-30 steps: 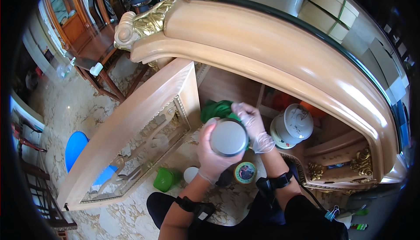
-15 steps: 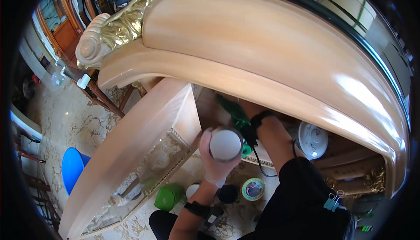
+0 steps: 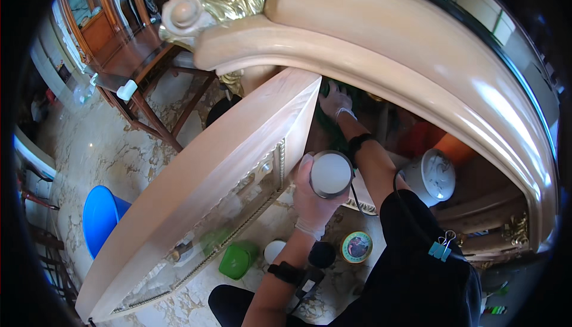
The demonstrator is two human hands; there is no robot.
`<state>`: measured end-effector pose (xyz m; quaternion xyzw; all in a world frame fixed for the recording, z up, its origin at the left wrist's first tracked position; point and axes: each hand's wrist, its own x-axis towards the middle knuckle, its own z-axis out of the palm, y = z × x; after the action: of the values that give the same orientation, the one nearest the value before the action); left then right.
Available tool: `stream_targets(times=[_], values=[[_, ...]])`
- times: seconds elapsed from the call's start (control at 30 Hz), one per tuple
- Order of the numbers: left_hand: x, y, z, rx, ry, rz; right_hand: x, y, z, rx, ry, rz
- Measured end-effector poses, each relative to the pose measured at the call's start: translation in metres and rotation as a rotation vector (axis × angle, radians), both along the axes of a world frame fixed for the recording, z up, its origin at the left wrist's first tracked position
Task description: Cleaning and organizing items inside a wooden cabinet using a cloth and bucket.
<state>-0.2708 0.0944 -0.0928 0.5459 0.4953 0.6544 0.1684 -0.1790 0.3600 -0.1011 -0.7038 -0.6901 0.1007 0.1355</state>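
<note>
Holds round container (image 3: 331, 174) in left hand (image 3: 314, 205), narrow room between door (image 3: 205, 172) edge and right forearm (image 3: 374, 163); reaches right hand (image 3: 335, 101) under cabinet (image 3: 387, 41) rim, at green cloth (image 3: 326, 129) (cannot tell grip).

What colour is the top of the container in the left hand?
Greyish white; the container top shows best in the head view.

- Blue bucket (image 3: 97, 222), one: well left of the left hand (image 3: 317, 203).
- Brown wooden chair (image 3: 128, 53): beyond that hand, far left.
- Green container (image 3: 236, 261): below that hand, to its left.
- Round tin (image 3: 356, 247), pictured lid: below it, slightly right.
</note>
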Motion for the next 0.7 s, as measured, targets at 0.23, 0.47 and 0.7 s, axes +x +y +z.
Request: stream_targets(times=[0.23, 0.47, 0.7], values=[[-0.004, -0.006, 0.012, -0.048, -0.01, -0.092, 0.047, -0.061, -0.001, -0.119, 0.094, 0.133], [0.01, 0.008, 0.055, 0.013, -0.095, -0.081, 0.063, -0.22, 0.002, 0.179, -0.145, 0.348], [0.061, 0.086, 0.053, -0.107, -0.161, -0.154, 0.085, -0.208, -0.008, 0.193, -0.241, 0.019]])
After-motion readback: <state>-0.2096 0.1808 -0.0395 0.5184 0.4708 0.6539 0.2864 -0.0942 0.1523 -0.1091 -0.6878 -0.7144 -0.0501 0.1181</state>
